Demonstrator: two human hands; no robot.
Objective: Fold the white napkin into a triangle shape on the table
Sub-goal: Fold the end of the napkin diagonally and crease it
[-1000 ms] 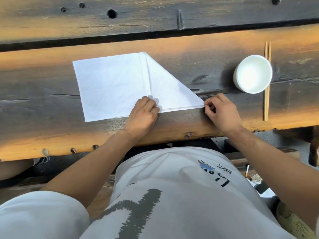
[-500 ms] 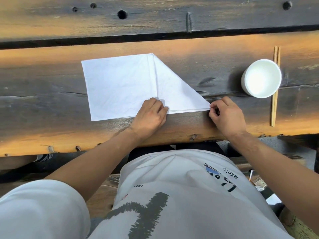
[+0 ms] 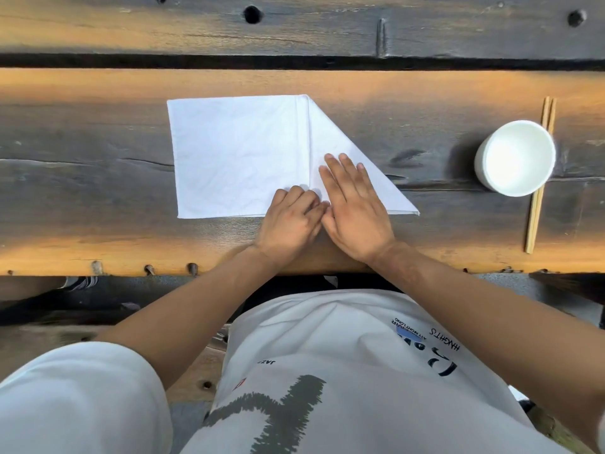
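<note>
1. The napkin (image 3: 239, 158) lies flat mid-bench (image 3: 98, 244), just beyond the near edge, its right part folded over into a sloping flap with a point at 4 o'clock.
2. The right hand (image 3: 355, 208) rests palm-down on that flap, grip spread with fingers flat, likely to press the crease and stop it springing up.
3. The left hand (image 3: 288, 221) sits touching it at 9 o'clock, fingers curled and pressed together on the napkin's near edge, seemingly pinning the layers.
4. The cup (image 3: 515, 157) and chopsticks (image 3: 540, 178) stand well apart at 3 o'clock, out of the way.
</note>
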